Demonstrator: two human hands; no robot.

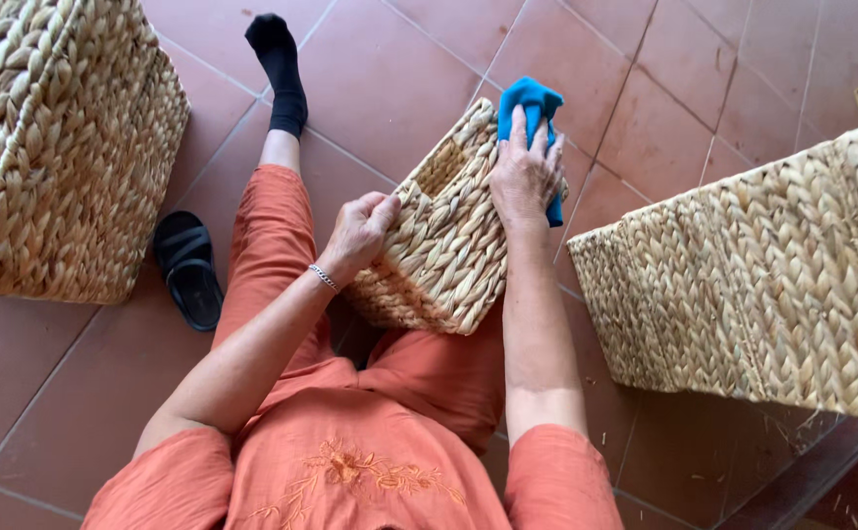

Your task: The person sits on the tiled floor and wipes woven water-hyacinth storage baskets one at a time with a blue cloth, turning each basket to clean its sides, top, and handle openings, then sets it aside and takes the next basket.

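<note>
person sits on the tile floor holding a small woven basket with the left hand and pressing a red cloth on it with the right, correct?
Not quite: the cloth is blue, not red. The head view shows the right hand pressing it on the small woven basket, while the left hand holds the basket's edge.

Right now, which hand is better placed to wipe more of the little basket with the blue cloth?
Probably the right hand. It already presses the blue cloth flat on the small woven basket resting on the person's lap. The left hand grips the basket's rim, steadying it, so it is busy.
</note>
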